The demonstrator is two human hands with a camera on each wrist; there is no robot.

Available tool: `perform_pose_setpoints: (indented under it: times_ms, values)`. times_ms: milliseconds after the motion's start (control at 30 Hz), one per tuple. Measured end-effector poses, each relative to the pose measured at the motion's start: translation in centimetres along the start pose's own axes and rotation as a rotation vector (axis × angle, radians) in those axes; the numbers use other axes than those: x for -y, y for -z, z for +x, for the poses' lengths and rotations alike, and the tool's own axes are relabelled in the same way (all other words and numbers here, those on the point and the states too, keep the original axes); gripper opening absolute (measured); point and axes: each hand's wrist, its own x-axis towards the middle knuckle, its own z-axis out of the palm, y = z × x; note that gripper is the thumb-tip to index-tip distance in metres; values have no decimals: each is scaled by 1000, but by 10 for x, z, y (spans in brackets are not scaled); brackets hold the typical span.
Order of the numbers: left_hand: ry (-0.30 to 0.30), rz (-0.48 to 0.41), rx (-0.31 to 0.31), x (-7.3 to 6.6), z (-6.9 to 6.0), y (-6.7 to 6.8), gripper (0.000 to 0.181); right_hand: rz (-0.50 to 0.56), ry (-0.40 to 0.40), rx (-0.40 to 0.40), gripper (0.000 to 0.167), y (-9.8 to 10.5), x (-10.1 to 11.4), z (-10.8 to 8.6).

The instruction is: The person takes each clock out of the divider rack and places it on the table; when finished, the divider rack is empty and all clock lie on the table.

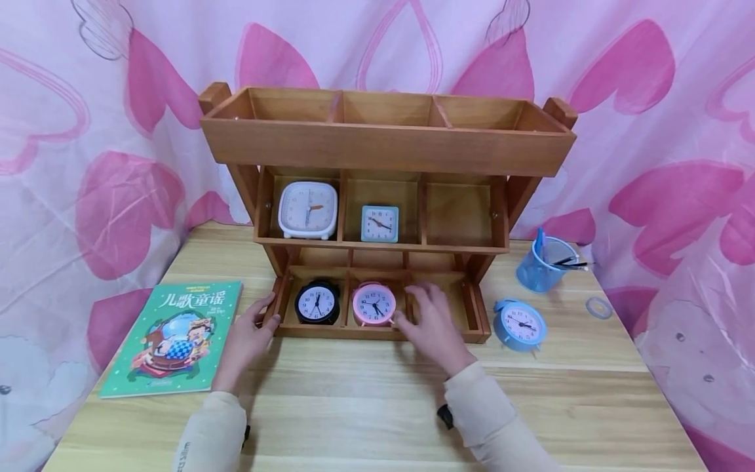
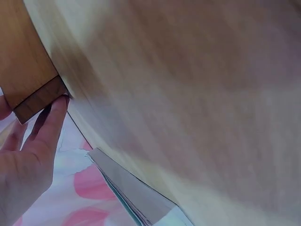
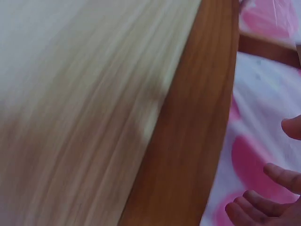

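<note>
A brown three-tier wooden shelf (image 1: 383, 145) stands on the table. At the left end of its bottom tier, my left hand (image 1: 250, 337) grips the corner; the left wrist view shows thumb and fingers on either side of the wood (image 2: 40, 99). A pink alarm clock (image 1: 374, 304) sits in the bottom middle compartment, with a black alarm clock (image 1: 317, 303) to its left. Just right of the pink clock, my right hand (image 1: 435, 328) hovers over the tier's front edge, thumb near the clock. Its fingers (image 3: 282, 178) are spread and loosely bent in the right wrist view.
A white clock (image 1: 308, 210) and a small teal square clock (image 1: 380, 223) occupy the middle tier. On the right are a blue alarm clock (image 1: 521, 325), a mesh pen cup (image 1: 545, 265) and a tape roll (image 1: 599, 307). A green book (image 1: 174, 337) lies left.
</note>
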Motion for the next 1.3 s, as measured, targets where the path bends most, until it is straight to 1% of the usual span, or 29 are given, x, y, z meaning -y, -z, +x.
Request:
perform_pose_setpoints:
  times_ms: [100, 200, 333, 400, 500, 700, 833, 900, 1067, 1300]
  values:
    - [2, -58, 8, 1, 0, -1, 55, 58, -2, 70, 59, -16, 11, 8]
    - [10, -94, 14, 2, 1, -1, 55, 91, 15, 127, 61, -31, 16, 16]
    - [19, -108, 14, 3, 0, -1, 56, 88, 35, 182, 65, -48, 18, 23]
    - [25, -103, 12, 4, 0, -1, 56, 80, 29, 196, 67, -54, 18, 25]
    - [29, -93, 12, 4, 0, 0, 56, 60, 10, 197, 66, -61, 19, 26]
    - [42, -90, 31, 3, 3, -1, 56, 32, -37, 147, 57, -63, 23, 30]
    - [29, -74, 26, 0, 4, 0, 56, 36, -44, 107, 55, -64, 26, 32]
    - [19, -64, 23, 0, 5, 1, 56, 32, -52, 99, 55, -65, 28, 32]
    - [5, -60, 10, 0, 4, 1, 55, 12, -63, 102, 57, -66, 29, 34]
    - [20, -55, 10, 1, 4, -2, 55, -4, -107, 130, 63, -67, 32, 37]
